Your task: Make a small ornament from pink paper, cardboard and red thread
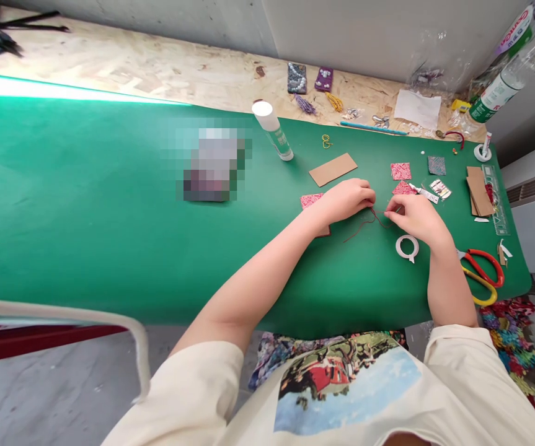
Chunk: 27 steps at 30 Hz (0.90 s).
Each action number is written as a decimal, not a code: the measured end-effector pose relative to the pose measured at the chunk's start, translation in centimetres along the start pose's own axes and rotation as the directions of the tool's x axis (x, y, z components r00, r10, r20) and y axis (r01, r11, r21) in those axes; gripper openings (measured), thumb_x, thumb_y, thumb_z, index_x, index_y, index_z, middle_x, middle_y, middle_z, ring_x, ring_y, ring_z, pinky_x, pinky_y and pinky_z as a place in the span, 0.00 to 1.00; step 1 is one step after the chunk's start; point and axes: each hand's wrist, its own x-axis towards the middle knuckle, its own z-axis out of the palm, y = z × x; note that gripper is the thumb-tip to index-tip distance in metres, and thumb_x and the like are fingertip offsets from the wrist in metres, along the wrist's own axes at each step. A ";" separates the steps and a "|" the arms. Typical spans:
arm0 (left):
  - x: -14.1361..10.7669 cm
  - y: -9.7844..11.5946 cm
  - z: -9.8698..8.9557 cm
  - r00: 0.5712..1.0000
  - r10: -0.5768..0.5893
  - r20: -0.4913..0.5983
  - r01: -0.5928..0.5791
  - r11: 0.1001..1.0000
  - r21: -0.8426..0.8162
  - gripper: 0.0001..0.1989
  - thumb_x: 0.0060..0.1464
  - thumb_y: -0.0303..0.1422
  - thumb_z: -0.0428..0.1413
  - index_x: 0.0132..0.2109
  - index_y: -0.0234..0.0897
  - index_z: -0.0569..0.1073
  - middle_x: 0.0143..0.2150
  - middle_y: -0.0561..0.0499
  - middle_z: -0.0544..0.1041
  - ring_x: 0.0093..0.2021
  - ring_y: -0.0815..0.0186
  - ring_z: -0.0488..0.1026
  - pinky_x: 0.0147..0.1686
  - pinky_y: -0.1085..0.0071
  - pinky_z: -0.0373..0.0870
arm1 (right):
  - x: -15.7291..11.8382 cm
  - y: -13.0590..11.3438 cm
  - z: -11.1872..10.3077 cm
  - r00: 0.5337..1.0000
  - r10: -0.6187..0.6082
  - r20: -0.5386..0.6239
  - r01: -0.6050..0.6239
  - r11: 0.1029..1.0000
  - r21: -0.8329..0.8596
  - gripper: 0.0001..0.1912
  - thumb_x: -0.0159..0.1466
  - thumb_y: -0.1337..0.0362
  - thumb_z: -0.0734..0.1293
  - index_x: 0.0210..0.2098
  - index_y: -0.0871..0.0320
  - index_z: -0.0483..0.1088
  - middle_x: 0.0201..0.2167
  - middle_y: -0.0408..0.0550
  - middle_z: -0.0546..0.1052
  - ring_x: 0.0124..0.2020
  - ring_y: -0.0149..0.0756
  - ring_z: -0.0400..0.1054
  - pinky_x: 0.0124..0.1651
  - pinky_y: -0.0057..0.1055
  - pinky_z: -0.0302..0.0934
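Over the right part of the green table, my left hand point(351, 199) is closed, its fingertips pinching a thin red cord point(364, 223). One loose end of the cord trails down and left across the green surface. Just to the right, my right hand point(411, 217) pinches another stretch of the same cord between thumb and finger. Beneath my left forearm lies a pink patterned piece point(311, 199), partly covered by the arm. A second pink patterned piece point(403, 188) shows just behind my right hand. Below the hands rests a roll of white tape point(407, 248).
Scissors point(483, 272) with red and yellow handles lie beside my right forearm. A cardboard strip point(333, 170) and an upright glue stick point(274, 133) are beyond my left hand. Plastic bottles point(504, 87) stand at the far right corner. A blue pencil point(374, 128) lies along the back edge.
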 end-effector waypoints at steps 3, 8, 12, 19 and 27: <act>0.0 -0.2 0.1 1.000 -0.025 -0.013 0.024 0.999 -0.031 0.10 0.62 0.29 0.53 0.40 0.35 0.80 0.40 0.44 0.77 0.40 0.60 0.75 0.42 0.67 0.70 | 0.1 0.0 0.1 1.000 0.008 -0.010 -0.008 0.997 -0.073 0.06 0.63 0.68 0.67 0.29 0.57 0.72 0.31 0.48 0.81 0.31 0.38 0.72 0.36 0.32 0.59; 0.1 0.0 0.3 0.997 -0.068 -0.034 0.065 0.995 -0.078 0.08 0.60 0.28 0.56 0.38 0.35 0.80 0.39 0.45 0.76 0.38 0.62 0.75 0.41 0.68 0.70 | 0.2 0.1 0.3 1.000 0.010 -0.017 -0.011 0.995 -0.103 0.07 0.62 0.69 0.66 0.27 0.56 0.69 0.31 0.48 0.79 0.30 0.37 0.69 0.35 0.33 0.56; -0.1 0.2 0.3 0.994 -0.098 -0.048 0.093 0.991 -0.097 0.08 0.59 0.31 0.57 0.41 0.34 0.80 0.41 0.45 0.76 0.38 0.62 0.74 0.42 0.67 0.71 | 0.3 0.1 0.4 0.995 0.032 -0.092 -0.035 0.999 -0.031 0.09 0.60 0.71 0.66 0.24 0.55 0.66 0.29 0.47 0.78 0.29 0.36 0.67 0.35 0.32 0.56; -0.1 0.3 0.5 0.995 -0.096 -0.029 0.093 0.991 -0.098 0.10 0.58 0.26 0.53 0.40 0.34 0.80 0.41 0.44 0.75 0.41 0.60 0.73 0.46 0.64 0.71 | 0.5 0.0 0.5 0.971 0.083 -0.225 -0.063 0.994 0.093 0.12 0.57 0.72 0.67 0.21 0.54 0.63 0.22 0.42 0.73 0.27 0.35 0.64 0.37 0.32 0.57; 0.2 0.4 1.0 0.993 -0.118 -0.014 0.117 0.989 -0.088 0.08 0.59 0.26 0.52 0.37 0.34 0.76 0.41 0.43 0.74 0.44 0.55 0.72 0.49 0.59 0.69 | 0.4 0.1 0.6 0.983 0.031 -0.181 -0.019 0.997 0.069 0.09 0.57 0.71 0.66 0.23 0.55 0.64 0.26 0.45 0.76 0.29 0.36 0.68 0.37 0.32 0.57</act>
